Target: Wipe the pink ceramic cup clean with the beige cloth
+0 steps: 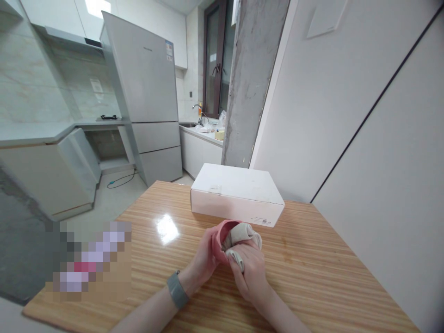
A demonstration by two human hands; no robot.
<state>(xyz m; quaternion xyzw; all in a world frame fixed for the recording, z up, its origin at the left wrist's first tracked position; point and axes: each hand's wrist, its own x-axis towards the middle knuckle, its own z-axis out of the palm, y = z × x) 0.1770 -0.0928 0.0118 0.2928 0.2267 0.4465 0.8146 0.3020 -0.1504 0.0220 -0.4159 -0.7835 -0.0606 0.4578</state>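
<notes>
Over the wooden table (312, 259), my left hand (204, 254) is wrapped round the outside of a pink cup (217, 244), whose mouth is tilted towards my right hand. My right hand (252, 270) grips a bunched pale grey-beige cloth (243, 232). Part of the cloth is tucked inside the cup, and folds of it stick out above and below my right fingers. The fingertips inside the cup are hidden, as is the cup's base.
Just beyond my hands, a closed white box (237, 185) lies on the table. A blurred-out patch (90, 261) covers something at the table's left. Past the table stand a silver fridge (149, 92), a sink counter (204, 132) and a grey pillar (255, 78). A white wall borders the right side.
</notes>
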